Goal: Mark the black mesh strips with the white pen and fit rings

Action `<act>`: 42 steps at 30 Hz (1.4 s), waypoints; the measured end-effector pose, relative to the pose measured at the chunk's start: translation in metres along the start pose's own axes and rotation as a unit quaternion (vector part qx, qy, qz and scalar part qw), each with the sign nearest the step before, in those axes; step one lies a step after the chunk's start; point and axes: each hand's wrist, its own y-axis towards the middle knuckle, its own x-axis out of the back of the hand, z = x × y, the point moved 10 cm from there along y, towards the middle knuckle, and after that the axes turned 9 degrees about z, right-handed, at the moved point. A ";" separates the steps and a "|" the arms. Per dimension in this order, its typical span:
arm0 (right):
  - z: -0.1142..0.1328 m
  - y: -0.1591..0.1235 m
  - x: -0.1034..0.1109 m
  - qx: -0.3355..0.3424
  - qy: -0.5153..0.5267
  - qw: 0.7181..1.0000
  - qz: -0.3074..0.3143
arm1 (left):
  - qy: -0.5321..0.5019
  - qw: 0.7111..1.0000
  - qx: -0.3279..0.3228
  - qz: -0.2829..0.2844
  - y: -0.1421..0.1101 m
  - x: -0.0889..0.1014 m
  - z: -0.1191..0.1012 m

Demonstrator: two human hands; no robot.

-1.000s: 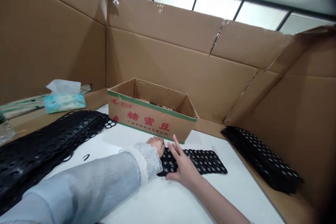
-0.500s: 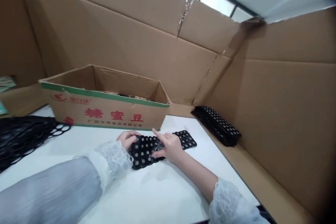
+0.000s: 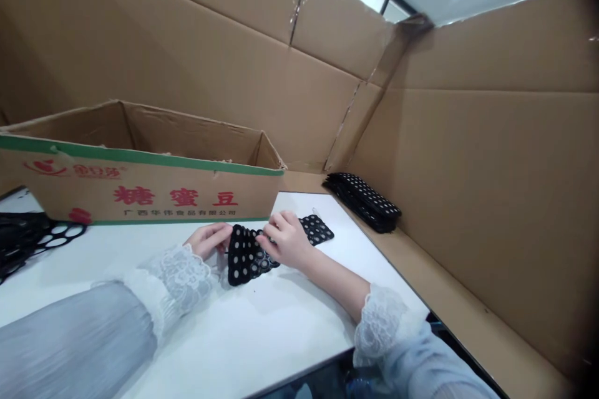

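Observation:
A black perforated strip [image 3: 243, 262] with rows of round holes lies on the white table, its left end raised off the surface. My left hand [image 3: 209, 240] pinches that raised end between thumb and fingers. Across the middle of the strip rests my right hand [image 3: 286, 240], its fingers curled down and drawn together on the material; what the fingertips grip is partly hidden. The strip's far right end lies flat beyond my right hand. Both wrists have white lace cuffs.
A cardboard box [image 3: 163, 193] with a green edge and red lettering stands behind my left hand. A stack of black perforated pieces [image 3: 362, 202] lies at the right edge of the table. Black ringed material [image 3: 28, 240] sits at the far left. Cardboard walls [image 3: 224, 62] surround the table.
The view has swung right and come closer. My left hand has lifted the strip's left end. My right hand's fingers, spread before, have curled onto the strip.

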 end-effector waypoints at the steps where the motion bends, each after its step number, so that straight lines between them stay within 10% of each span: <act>1: 0.007 0.000 0.005 0.018 -0.002 1.000 -0.009 | 0.001 1.000 -0.002 0.002 0.000 0.000 0.000; 9: 0.009 0.005 -0.016 -0.004 0.030 0.994 0.107 | 0.009 1.000 0.003 0.012 0.005 0.005 0.002; 15: 0.016 0.009 -0.013 0.031 0.033 0.998 0.040 | -0.004 1.000 -0.006 0.018 0.005 0.006 0.004; 26: 0.049 0.028 -0.034 0.070 0.043 0.992 0.093 | -0.017 0.999 -0.022 0.046 0.012 0.001 0.007; 42: 0.015 0.029 -0.072 0.016 0.242 0.953 0.179 | 0.031 0.997 -0.036 -0.063 0.013 0.037 0.010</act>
